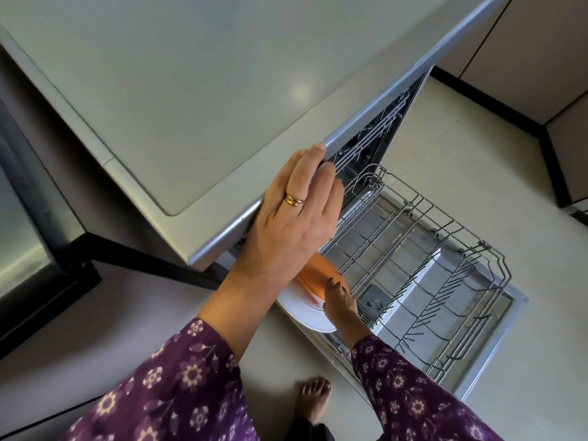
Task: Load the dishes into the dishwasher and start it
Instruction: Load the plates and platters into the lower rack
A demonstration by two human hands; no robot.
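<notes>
The dishwasher stands open, its door (496,338) folded down and the lower wire rack (413,249) pulled out over it. My left hand (296,218) rests with straight fingers on the front edge of the grey dishwasher top (191,100). Below it, my right hand (340,305) grips an orange plate (318,275) stacked on a white plate (305,316) at the rack's near left end. The upper rack (372,135) shows inside the machine.
Pale tiled floor (461,148) lies around the door, with dark-skirted brown cabinets (525,58) at the far right. A dark-framed appliance (28,237) stands at the left. My bare foot (313,399) is on the floor beside the door's near corner.
</notes>
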